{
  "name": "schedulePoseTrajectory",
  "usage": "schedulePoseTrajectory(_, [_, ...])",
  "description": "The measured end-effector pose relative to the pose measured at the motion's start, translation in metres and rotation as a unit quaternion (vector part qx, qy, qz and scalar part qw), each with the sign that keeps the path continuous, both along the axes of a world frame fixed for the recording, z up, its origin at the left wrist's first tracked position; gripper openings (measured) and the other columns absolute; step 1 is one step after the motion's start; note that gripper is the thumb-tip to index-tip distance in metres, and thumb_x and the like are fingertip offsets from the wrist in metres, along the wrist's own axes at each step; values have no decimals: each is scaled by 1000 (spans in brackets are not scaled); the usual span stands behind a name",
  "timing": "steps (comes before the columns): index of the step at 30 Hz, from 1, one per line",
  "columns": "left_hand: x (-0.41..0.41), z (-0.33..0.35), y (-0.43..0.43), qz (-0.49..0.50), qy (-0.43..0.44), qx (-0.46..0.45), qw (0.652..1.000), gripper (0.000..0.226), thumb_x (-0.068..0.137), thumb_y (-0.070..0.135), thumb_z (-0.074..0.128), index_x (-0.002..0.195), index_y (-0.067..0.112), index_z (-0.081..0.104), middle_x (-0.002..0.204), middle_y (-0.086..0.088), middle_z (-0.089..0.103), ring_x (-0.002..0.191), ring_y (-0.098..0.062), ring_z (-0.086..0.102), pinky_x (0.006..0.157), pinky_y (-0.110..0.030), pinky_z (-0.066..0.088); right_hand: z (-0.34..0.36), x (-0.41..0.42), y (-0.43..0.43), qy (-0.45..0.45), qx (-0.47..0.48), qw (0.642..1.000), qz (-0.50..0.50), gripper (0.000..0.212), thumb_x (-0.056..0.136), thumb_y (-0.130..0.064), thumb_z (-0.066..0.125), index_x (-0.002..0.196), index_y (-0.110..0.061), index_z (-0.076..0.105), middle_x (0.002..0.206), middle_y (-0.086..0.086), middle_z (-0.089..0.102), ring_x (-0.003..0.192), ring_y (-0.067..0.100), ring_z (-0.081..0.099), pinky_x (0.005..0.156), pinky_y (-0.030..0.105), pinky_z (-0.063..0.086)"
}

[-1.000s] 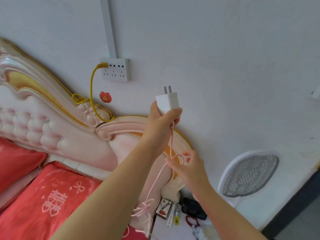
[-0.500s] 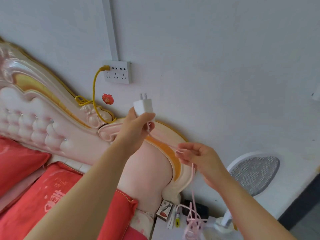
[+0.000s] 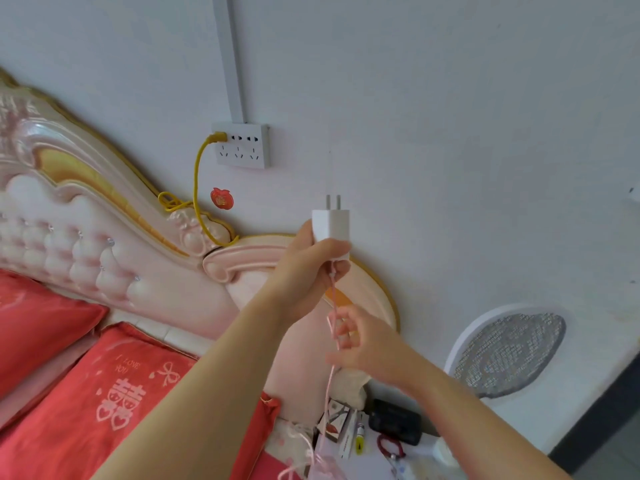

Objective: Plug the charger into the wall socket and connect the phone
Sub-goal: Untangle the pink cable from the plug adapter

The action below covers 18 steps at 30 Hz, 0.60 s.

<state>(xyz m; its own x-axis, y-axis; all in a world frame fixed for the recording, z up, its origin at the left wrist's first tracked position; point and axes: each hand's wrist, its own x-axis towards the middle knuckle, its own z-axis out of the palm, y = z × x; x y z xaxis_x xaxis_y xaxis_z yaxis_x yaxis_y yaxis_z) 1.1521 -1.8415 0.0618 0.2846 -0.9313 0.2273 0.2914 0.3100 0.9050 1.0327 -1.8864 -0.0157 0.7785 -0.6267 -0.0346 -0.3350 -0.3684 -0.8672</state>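
Note:
My left hand (image 3: 308,271) grips a white charger block (image 3: 330,225), its two metal prongs pointing up, below and to the right of the wall socket (image 3: 242,147). A thin pink cable (image 3: 330,368) hangs straight down from the block. My right hand (image 3: 363,344), blurred, pinches that cable a little below the left hand. The socket is a white multi-outlet plate with a yellow plug in its top-left outlet; the outlets beside it are free. I cannot pick out a phone with certainty.
A yellow cable (image 3: 197,188) loops from the socket over the pink padded headboard (image 3: 104,237). Red pillows (image 3: 104,393) lie at lower left. A nightstand (image 3: 374,452) holds small boxes and a dark case. A white mesh racket (image 3: 509,351) leans on the wall.
My left hand has carried the charger to the right and slightly lower, away from the socket. My right hand has slid in under it and now pinches the cable closer to the block.

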Motion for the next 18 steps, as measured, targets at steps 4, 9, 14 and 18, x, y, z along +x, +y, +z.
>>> schedulePoseTrajectory(4, [-3, 4, -1, -16, 2, -9, 1000, 34, 67, 3, 52, 100, 10, 45, 77, -3, 41, 65, -12, 40, 49, -16, 35, -17, 14, 7, -25, -38, 998, -42, 31, 84, -7, 61, 114, -15, 55, 77, -10, 59, 83, 13, 63, 78, 19, 53])
schedulePoseTrajectory(9, [15, -5, 9, 22, 18, 1, 1000, 29, 70, 14, 60, 94, 12, 44, 77, -1, 44, 63, -11, 44, 44, -15, 37, -14, 11, 0, -126, 92, 984, -83, 17, 92, -8, 50, 99, -20, 60, 87, 4, 61, 81, 15, 62, 76, 26, 56])
schedulePoseTrajectory(14, [29, -30, 23, 54, -67, 61, 994, 23, 78, 20, 63, 99, 14, 55, 75, 1, 55, 72, -11, 54, 59, -20, 47, 8, 11, -4, -217, 119, 965, -89, 27, 93, -2, 44, 88, -22, 62, 74, 5, 58, 72, 17, 56, 67, 25, 52])
schedulePoseTrajectory(18, [29, -54, 29, 32, -61, 79, 994, 18, 87, 11, 57, 103, 18, 59, 87, 0, 66, 84, -15, 59, 80, -33, 49, 24, 7, -4, -242, 105, 964, -39, 28, 92, 0, 45, 88, -19, 64, 70, 1, 57, 70, 13, 56, 76, 27, 55])
